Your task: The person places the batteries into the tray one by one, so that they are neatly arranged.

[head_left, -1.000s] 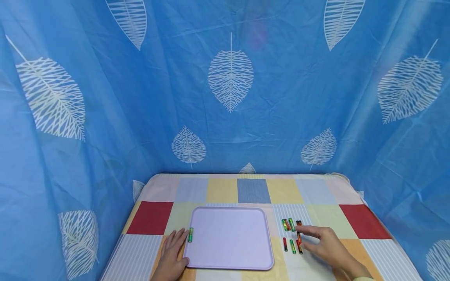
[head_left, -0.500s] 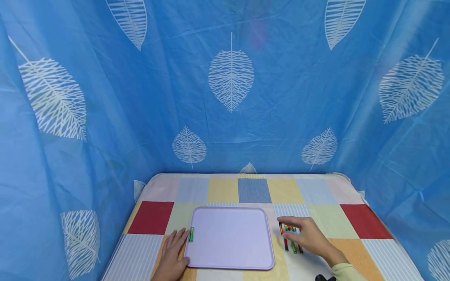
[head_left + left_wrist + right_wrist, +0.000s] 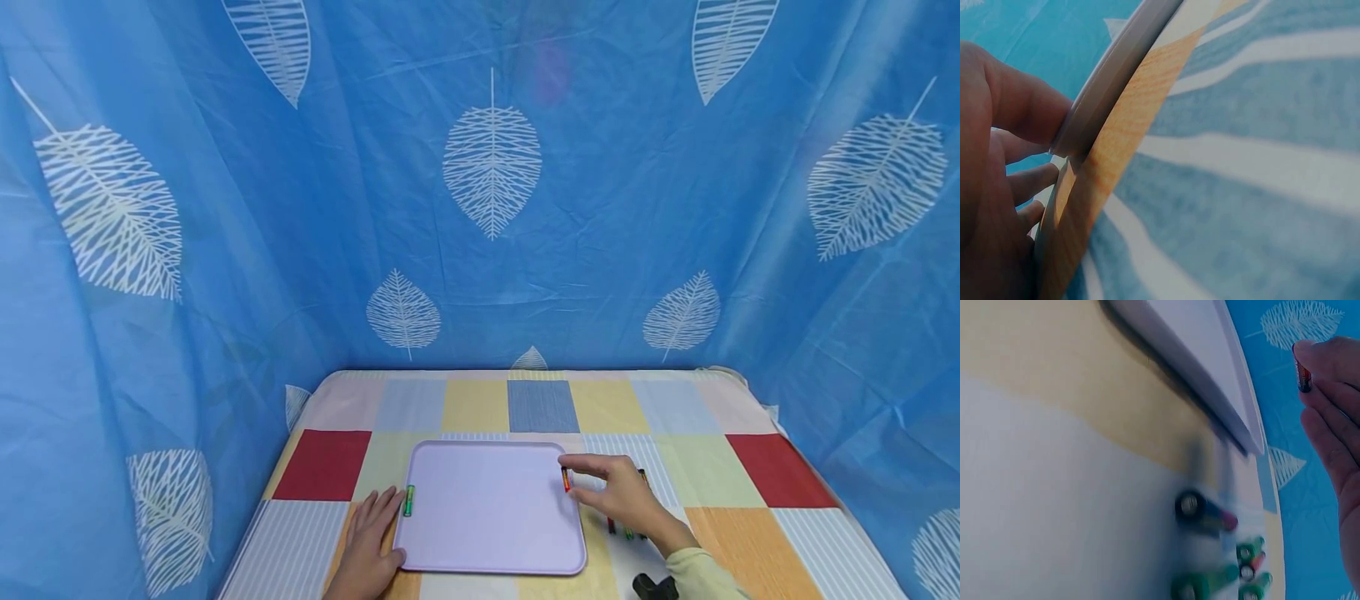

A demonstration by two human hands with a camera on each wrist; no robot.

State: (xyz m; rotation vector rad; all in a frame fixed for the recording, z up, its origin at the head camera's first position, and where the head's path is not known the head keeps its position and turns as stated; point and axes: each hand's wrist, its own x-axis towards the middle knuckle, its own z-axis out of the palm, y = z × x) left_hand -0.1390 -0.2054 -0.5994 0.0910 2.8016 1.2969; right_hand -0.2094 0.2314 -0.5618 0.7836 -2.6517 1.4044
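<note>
In the head view my right hand [image 3: 618, 496] pinches a red-and-black battery [image 3: 566, 479] between thumb and fingertips, held upright above the right rim of a pale purple tray [image 3: 491, 508]. The right wrist view also has this battery [image 3: 1302, 369] at the fingertips. My left hand [image 3: 367, 537] lies at the tray's left edge with its fingers extended, the thumb touching the rim near the front corner. A green battery [image 3: 408, 501] lies along the tray's left side, close to those fingertips. Right of the tray, more batteries are partly hidden by my right hand.
Several green and red batteries [image 3: 1207, 515] lie on the patchwork tablecloth [image 3: 540, 407] beside the tray. A black object [image 3: 654, 587] sits by the right wrist. Blue leaf-print curtains [image 3: 491, 292] enclose the back and sides.
My right hand has picked up the red-and-black battery from the group and carried it left to the tray's right edge. The left hand and the green battery have stayed put.
</note>
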